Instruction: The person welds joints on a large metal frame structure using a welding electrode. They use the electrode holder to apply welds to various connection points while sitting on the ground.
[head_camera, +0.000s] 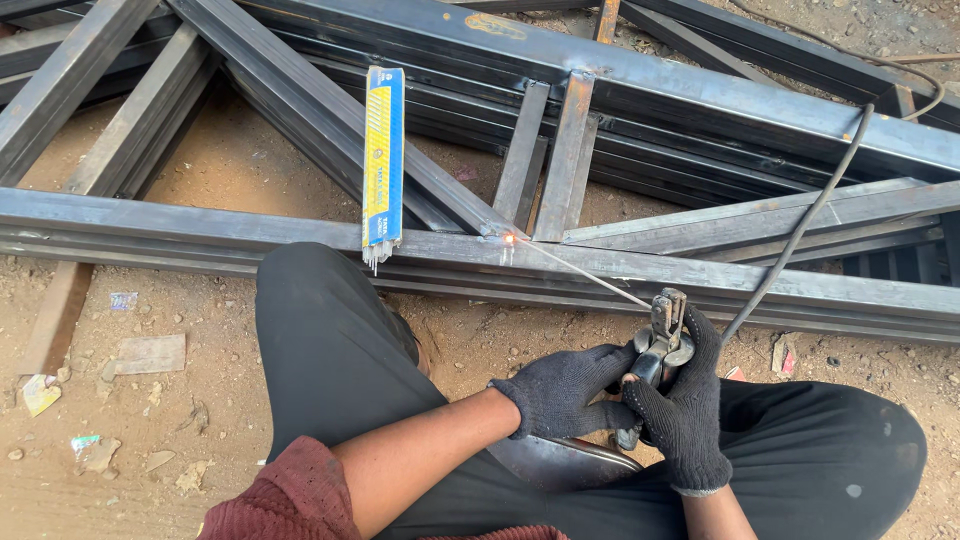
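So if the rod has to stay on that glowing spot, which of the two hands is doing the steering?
The right hand, I would judge. It wraps the electrode holder whose rod reaches the glowing joint. The left hand only braces beside it.

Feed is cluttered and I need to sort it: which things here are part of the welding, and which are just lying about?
In use:
left hand
right hand
electrode holder
welding rod
steel frame
black cable

Lying about:
packet of rods
paper scraps
flat board piece
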